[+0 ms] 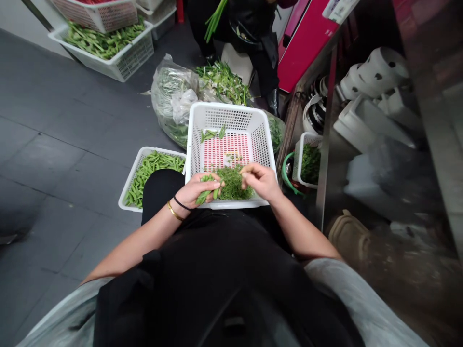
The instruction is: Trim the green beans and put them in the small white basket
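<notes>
My left hand point(198, 190) is closed around several green pea pods point(205, 185), above the near left side of a white plastic basket point(231, 109) on my lap. My right hand point(261, 180) is over the near right side, thumb and fingers pinched together; what is between them, if anything, is too small to make out. Beneath the hands lies a heap of thin green trimmings point(233, 183). A few loose pods point(209, 135) rest at the far left of the basket floor. Beside my left knee stands a shallow white basket point(127, 187) full of pods.
Ahead are a plastic bag of greens point(168, 89) and a pile of green stalks point(226, 82). Another person point(242, 29) in dark clothes is beyond them. A large basket of greens point(123, 67) stands back left. A metal shelf point(323, 178) with white containers borders my right.
</notes>
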A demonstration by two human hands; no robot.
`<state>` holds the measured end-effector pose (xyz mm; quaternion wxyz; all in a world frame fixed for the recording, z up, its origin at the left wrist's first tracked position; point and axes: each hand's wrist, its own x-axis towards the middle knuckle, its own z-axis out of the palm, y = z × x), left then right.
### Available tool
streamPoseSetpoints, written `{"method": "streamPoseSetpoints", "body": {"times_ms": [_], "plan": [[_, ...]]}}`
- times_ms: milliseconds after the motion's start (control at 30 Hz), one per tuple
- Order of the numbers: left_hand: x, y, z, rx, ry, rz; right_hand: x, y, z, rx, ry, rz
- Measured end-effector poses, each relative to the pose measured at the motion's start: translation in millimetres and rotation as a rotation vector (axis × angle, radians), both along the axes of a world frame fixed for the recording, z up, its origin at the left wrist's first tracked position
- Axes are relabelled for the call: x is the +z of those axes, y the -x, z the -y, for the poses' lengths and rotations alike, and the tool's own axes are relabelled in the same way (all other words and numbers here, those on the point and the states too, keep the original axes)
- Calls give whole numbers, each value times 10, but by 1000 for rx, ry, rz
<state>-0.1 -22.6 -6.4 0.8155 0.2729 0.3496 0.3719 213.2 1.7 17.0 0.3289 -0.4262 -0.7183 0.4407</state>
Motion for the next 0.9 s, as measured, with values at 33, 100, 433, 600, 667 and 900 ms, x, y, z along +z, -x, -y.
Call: {"method": "streamPoseSetpoints", "body": {"times_ms": [33, 100, 433, 600, 667, 900], "plan": [[-3, 13, -1, -16, 1, 1, 20, -58, -32, -48, 3, -13], [-12, 25, -6, -42, 9, 4, 59, -117, -65, -71, -97, 34], [192, 59, 26, -104, -488, -558, 121, 185, 21, 423, -450, 468], [329, 48, 129, 40, -927, -782, 83, 160, -17, 434, 156, 41], [299, 96, 111, 199, -830, -726, -22, 98, -65, 336, 363, -101], [63, 719, -281, 544, -149, -27, -364, -159, -564, 367, 262, 503]]}}
